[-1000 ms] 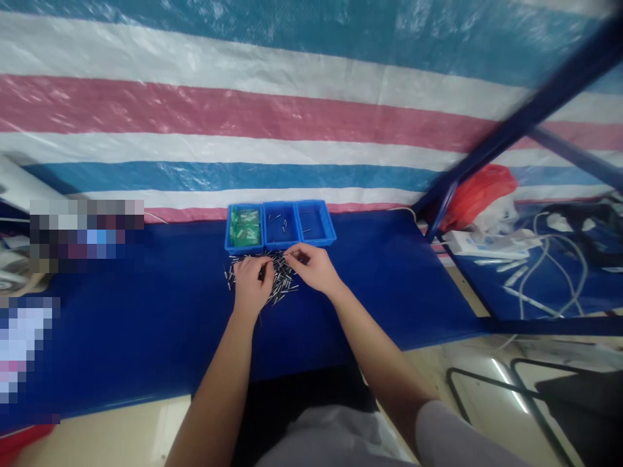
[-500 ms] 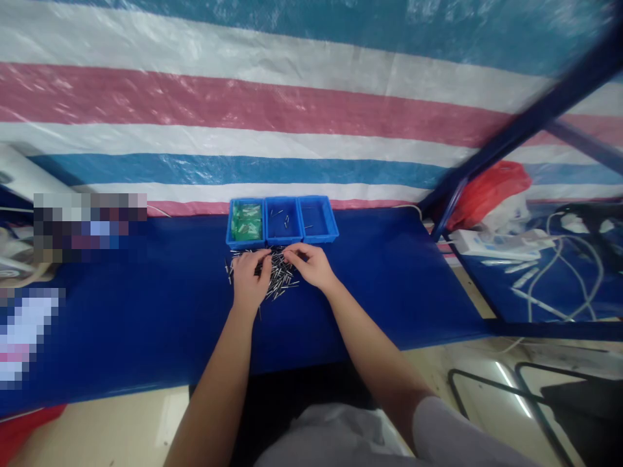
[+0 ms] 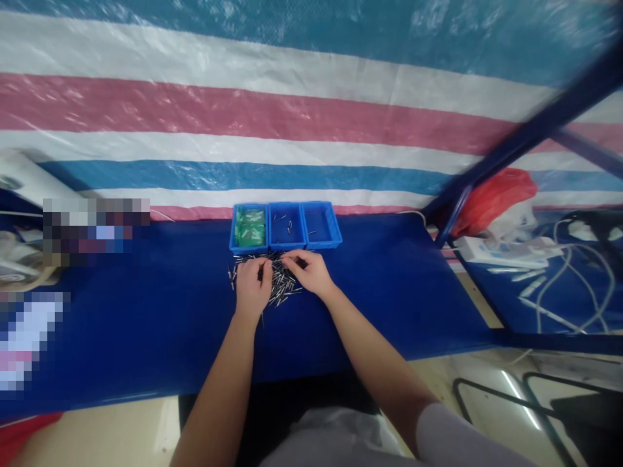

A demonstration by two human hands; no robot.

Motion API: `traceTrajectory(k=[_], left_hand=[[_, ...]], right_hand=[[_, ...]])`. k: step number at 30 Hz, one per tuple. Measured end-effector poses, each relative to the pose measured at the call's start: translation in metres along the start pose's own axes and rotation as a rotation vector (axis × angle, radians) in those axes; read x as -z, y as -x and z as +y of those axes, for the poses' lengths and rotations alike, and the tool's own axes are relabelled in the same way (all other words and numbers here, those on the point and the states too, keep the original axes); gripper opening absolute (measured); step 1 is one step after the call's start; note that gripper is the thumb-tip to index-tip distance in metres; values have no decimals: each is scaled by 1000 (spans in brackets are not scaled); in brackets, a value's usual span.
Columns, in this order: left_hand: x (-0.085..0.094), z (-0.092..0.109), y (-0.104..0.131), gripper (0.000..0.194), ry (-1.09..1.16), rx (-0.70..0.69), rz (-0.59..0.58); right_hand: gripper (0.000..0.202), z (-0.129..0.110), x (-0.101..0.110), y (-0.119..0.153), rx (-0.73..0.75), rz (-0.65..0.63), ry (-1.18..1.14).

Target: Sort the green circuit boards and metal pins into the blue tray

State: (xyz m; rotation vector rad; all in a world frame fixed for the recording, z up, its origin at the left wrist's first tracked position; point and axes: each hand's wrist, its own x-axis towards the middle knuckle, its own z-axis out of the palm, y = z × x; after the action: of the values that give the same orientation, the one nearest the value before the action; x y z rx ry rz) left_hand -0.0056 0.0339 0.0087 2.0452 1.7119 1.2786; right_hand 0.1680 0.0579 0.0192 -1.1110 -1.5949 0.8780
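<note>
A loose pile of thin metal pins, silvery and black, lies on the blue tabletop. My left hand is over the left part of it, thumb and fingers closed together near the pile's back. From the right, my right hand reaches in with thumb and forefinger pinched close to the left fingertips. Whatever is between the fingers of either hand is too small to make out. Behind the pile stand three joined blue bins: the left bin holds green packets, the middle bin several pins, the right bin a pin or so.
A striped plastic sheet hangs behind the table. On the right rise dark blue frame bars, with a red bag, a white power strip and cables beyond. Blurred items sit at the left.
The view has shifted slightly, so everything sits a little lower and to the right. My fingers have moved only slightly over the pile, the right fingertips staying close to the left.
</note>
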Motion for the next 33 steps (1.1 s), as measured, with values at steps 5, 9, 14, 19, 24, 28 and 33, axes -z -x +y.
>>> traceTrajectory(k=[5, 9, 14, 19, 24, 28, 33], left_hand=[[0, 1, -1, 23, 11, 18, 10], [0, 3, 0, 23, 9, 36, 8], [-1, 1, 1, 25, 38, 44, 17], [-1, 0, 1, 25, 27, 74, -16], [0, 0, 1, 26, 18, 101, -43], [0, 0, 2, 27, 43, 123, -32], [0, 1, 3, 29, 81, 104, -19]], right_hand=[[21, -3, 0, 1, -4, 3, 8], [18, -2, 1, 0, 5, 22, 34], [19, -1, 0, 0, 11, 18, 36], [18, -4, -1, 1, 5, 14, 49], [16, -6, -2, 1, 34, 0, 48], [16, -7, -2, 1, 21, 2, 56], [17, -6, 0, 1, 16, 20, 62]])
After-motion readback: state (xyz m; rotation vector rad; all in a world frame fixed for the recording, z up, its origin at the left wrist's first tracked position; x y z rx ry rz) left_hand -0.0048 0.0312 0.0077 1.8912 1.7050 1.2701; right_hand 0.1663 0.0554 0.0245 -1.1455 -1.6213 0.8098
